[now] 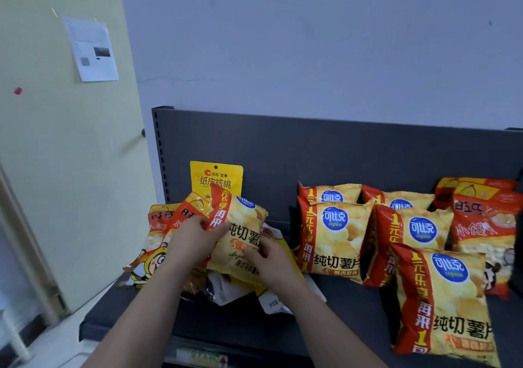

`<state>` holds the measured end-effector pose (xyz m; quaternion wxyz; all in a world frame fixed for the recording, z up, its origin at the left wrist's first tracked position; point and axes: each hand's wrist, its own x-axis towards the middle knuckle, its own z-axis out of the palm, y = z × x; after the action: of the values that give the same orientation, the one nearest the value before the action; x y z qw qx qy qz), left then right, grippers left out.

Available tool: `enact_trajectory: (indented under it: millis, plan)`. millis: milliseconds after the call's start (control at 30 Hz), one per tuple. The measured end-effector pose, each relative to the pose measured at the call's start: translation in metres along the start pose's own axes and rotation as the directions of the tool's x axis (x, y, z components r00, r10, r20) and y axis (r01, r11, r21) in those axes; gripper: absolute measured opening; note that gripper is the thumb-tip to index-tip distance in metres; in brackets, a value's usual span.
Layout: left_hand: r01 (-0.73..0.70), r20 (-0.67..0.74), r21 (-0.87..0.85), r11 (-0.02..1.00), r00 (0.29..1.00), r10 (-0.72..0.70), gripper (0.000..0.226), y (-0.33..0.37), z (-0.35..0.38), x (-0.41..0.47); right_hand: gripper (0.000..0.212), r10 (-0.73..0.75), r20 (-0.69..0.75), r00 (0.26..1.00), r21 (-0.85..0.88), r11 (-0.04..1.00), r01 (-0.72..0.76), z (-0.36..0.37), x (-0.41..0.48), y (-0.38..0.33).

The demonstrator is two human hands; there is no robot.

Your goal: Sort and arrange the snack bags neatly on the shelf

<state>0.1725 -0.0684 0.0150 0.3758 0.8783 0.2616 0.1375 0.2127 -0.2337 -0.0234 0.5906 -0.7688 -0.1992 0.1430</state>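
Note:
A yellow potato chip bag (245, 226) with a red side band is tilted above a messy pile at the shelf's left end. My left hand (195, 236) grips its left edge near the red band. My right hand (270, 258) holds its lower right side. Under and beside it lie orange-red cartoon snack bags (158, 234) and crumpled yellow and white packets (226, 288). A yellow walnut pouch (216, 178) stands against the back panel behind the pile. To the right, several matching chip bags (334, 237) stand in rows.
The dark grey shelf (351, 305) has a tall back panel (311, 152) and a bare strip along its front. More orange-red snack bags (484, 220) stand at the far right. A pale door with a taped paper (90, 47) is on the left.

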Motion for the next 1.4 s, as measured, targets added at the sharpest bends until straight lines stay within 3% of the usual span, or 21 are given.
enact_trajectory:
  millis: [100, 200, 367, 500, 633, 733, 800, 1067, 1167, 1300, 1400]
  plan:
    - [-0.088, -0.13, -0.128, 0.988, 0.989, 0.071, 0.059, 0.009, -0.004, -0.029, 0.023, -0.135, -0.047, 0.99, 0.02, 0.991, 0.136, -0.013, -0.02, -0.014]
    - [-0.182, -0.176, -0.334, 0.925, 0.976, 0.129, 0.052, 0.027, 0.005, -0.063, 0.029, -0.202, -0.16, 0.966, -0.014, 0.979, 0.203, -0.038, -0.044, -0.021]
    - [-0.183, 0.034, -0.589, 0.787, 0.968, 0.251, 0.049, 0.049, 0.059, -0.096, 0.03, -0.273, -0.381, 0.883, -0.203, 0.957, 0.208, -0.093, -0.092, -0.009]
    - [-0.155, 0.245, -0.56, 0.814, 0.908, 0.341, 0.052, 0.054, 0.111, -0.101, 0.041, -0.277, -0.496, 0.823, -0.413, 0.909, 0.057, -0.123, -0.122, 0.016]
    - [-0.186, 0.368, -0.43, 0.884, 0.857, 0.36, 0.055, 0.051, 0.143, -0.101, 0.044, -0.206, -0.535, 0.82, -0.445, 0.893, -0.066, -0.134, -0.131, 0.044]
    - [-0.296, 0.345, -0.194, 0.935, 0.872, 0.348, 0.079, 0.041, 0.155, -0.097, 0.044, -0.111, -0.541, 0.834, -0.401, 0.905, -0.14, -0.131, -0.125, 0.063]
    - [-0.303, 0.347, -0.133, 0.944, 0.878, 0.331, 0.087, 0.035, 0.158, -0.095, 0.043, -0.088, -0.56, 0.824, -0.369, 0.917, -0.153, -0.128, -0.12, 0.072]
    - [-0.305, 0.263, -0.131, 0.943, 0.907, 0.33, 0.071, 0.03, 0.15, -0.101, 0.044, -0.085, -0.539, 0.838, -0.3, 0.949, -0.097, -0.116, -0.114, 0.085]
    - [-0.317, 0.241, -0.144, 0.937, 0.907, 0.344, 0.074, 0.03, 0.151, -0.104, 0.049, -0.088, -0.533, 0.841, -0.281, 0.957, -0.078, -0.117, -0.115, 0.087]
    - [-0.326, 0.182, -0.24, 0.914, 0.91, 0.372, 0.087, 0.038, 0.147, -0.112, 0.058, -0.209, -0.546, 0.811, -0.356, 0.935, 0.001, -0.122, -0.123, 0.084]
    - [-0.342, 0.081, -0.207, 0.917, 0.928, 0.364, 0.098, 0.048, 0.145, -0.118, 0.057, -0.28, -0.551, 0.786, -0.413, 0.91, 0.035, -0.132, -0.129, 0.082]
